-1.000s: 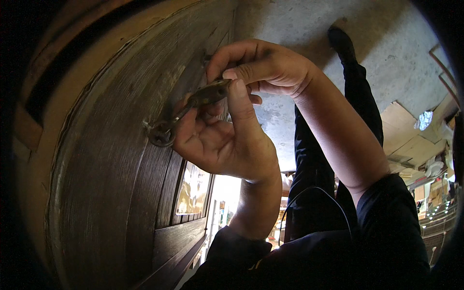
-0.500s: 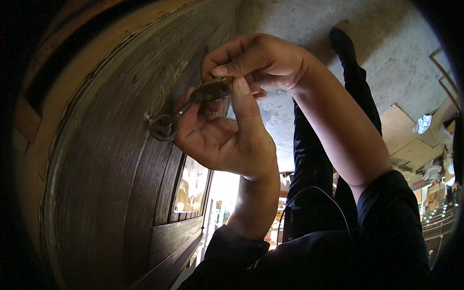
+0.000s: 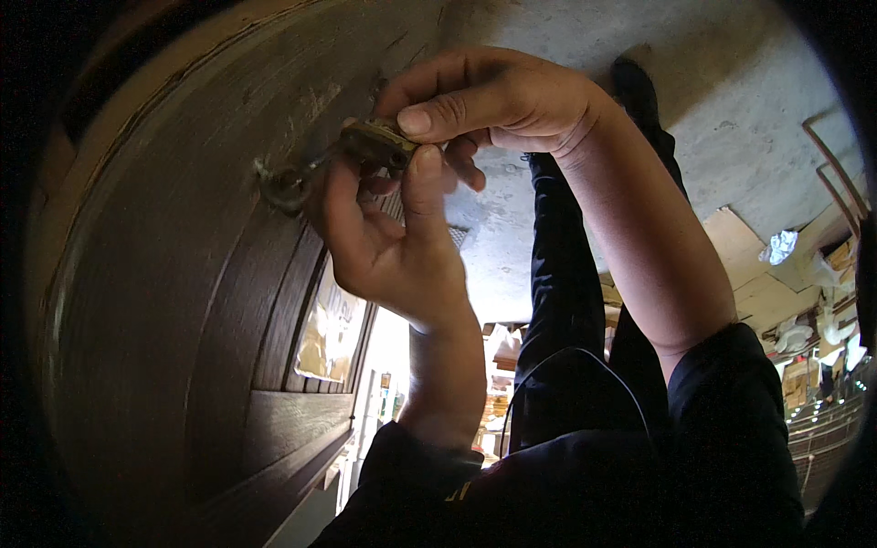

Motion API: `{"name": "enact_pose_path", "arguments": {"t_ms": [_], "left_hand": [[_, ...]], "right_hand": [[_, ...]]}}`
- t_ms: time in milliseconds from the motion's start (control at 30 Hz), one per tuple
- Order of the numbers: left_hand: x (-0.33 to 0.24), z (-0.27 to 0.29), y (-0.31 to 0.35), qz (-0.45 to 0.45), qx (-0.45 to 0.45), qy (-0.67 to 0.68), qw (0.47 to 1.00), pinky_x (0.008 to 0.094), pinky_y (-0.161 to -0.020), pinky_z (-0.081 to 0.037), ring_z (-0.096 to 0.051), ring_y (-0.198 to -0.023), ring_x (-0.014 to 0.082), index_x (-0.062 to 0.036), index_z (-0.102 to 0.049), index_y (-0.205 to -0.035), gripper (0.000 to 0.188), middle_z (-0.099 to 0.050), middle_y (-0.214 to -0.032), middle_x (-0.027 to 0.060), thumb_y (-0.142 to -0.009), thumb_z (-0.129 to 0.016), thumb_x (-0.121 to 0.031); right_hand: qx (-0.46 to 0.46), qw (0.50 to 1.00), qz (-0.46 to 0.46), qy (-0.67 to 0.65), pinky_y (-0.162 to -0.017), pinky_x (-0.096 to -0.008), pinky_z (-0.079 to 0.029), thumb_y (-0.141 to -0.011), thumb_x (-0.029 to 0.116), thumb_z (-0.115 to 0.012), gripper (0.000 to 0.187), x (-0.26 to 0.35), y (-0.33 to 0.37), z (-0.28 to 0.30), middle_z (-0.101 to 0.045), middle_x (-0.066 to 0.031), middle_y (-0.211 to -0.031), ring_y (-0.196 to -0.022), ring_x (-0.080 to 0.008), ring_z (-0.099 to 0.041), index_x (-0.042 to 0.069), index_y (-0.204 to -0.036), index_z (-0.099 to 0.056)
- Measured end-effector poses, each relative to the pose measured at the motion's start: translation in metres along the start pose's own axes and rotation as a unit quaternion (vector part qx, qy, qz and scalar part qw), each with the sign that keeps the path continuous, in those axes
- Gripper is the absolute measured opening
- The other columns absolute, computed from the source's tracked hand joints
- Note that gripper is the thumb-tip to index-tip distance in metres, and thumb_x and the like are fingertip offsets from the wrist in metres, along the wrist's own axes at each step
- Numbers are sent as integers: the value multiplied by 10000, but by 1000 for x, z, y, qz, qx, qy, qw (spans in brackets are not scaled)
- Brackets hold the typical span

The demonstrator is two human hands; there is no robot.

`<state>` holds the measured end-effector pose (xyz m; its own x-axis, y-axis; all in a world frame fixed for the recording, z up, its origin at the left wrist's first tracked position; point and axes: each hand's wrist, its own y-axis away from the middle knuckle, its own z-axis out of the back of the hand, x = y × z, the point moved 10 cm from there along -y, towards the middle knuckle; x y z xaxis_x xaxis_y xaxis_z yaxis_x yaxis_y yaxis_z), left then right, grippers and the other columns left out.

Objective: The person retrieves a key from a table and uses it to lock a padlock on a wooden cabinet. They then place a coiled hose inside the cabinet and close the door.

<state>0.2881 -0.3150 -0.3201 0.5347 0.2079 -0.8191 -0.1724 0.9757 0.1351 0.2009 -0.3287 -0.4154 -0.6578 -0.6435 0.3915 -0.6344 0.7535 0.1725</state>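
An old, dark metal padlock (image 3: 375, 140) with brass-coloured edges is held in front of a brown wooden door (image 3: 155, 301). A round hole shows at its near end. My left hand (image 3: 393, 247) grips it from below, thumb pressed on the near end and fingers behind. From above, my right hand (image 3: 498, 100) pinches its upper edge between thumb and fingers. A thin metal rod leads from the padlock toward a dark metal ring (image 3: 286, 190) fixed at the door. Blur and my left fingers hide how the rod and ring join.
Along the left, the door's curved frame (image 3: 82, 228) runs upward. A bright pane (image 3: 329, 329) is set lower in the door. Flattened cardboard (image 3: 735, 242) lies on the concrete floor (image 3: 731, 137), with crumpled plastic (image 3: 779, 247) on it. Bent metal bars (image 3: 836, 173) stand at the far right.
Both hands and the padlock have shifted left in the picture. The padlock's near end has turned downward. Its rod and the ring look more blurred.
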Motion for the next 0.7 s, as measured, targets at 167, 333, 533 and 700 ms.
{"name": "enact_pose_path", "arguments": {"t_ms": [167,333,533,700], "left_hand": [[-5,29,-1,3,-35,-28,999,309,-814,-515,-659,-1062,224,79,-571,-1230,425,-667,-1162,187,-986,-611,-267],[-8,14,-9,87,-27,236,968,352,-870,-487,-642,-1070,230,54,-578,-1222,359,-671,-1151,163,-949,-612,-176],[0,13,-12,112,-31,324,939,370,-858,-465,-616,-1054,226,50,-595,-1163,337,-659,-1104,158,-926,-642,-186],[-2,11,-16,86,-29,306,947,332,-779,-504,-664,-935,218,62,-611,-1122,302,-676,-1043,154,-921,-677,-153]], "right_hand": [[-83,995,37,38,-774,-329,-590,-936,296,-668,372,14,12,-5,-705,-110,-993,-886,-170,-700,-12,-1143,-650],[-102,990,55,79,-844,-356,-541,-894,339,-708,378,23,22,-13,-707,-119,-972,-897,-204,-693,15,-1087,-686],[-173,946,47,271,-628,-278,-472,-916,222,-726,218,67,36,-23,-638,-41,-818,-712,-122,-578,27,-911,-629],[-257,898,95,345,-687,-313,-502,-890,173,-734,204,80,49,-33,-673,-99,-844,-751,-172,-616,-8,-952,-663]]}}
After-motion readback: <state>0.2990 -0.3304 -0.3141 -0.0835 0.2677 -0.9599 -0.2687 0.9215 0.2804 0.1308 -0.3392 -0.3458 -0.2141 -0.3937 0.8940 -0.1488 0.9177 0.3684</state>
